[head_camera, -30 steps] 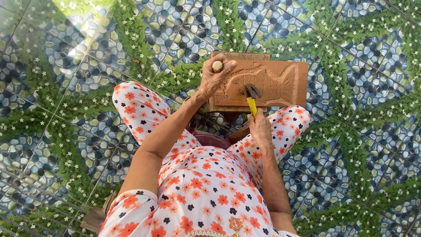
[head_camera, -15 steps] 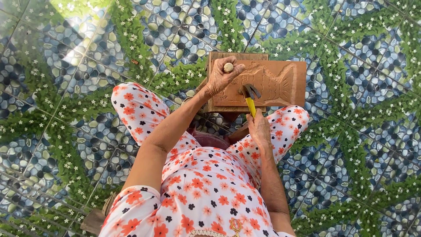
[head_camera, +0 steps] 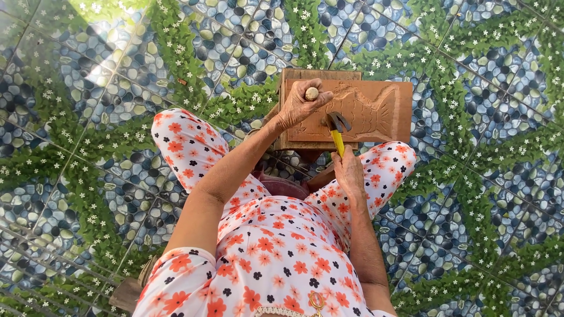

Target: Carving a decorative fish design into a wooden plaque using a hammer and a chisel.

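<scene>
We are sitting over a wooden panel carved with a fish, which is resting on a small wooden stand just beyond our knees. Our left hand is curling its fingers tightly around a chisel, whose rounded pale butt is showing above the fist; the hand is lying over the left part of the panel, and the blade is hidden beneath it. Our right hand is closing around the yellow handle of a hammer, fingers wrapped shut near its lower end. The dark hammer head is hovering just beside the left hand, over the panel; we cannot tell whether it is touching the wood. Our floral trousers are framing the stand, and a pebble-and-leaf patterned floor is spreading all around.
</scene>
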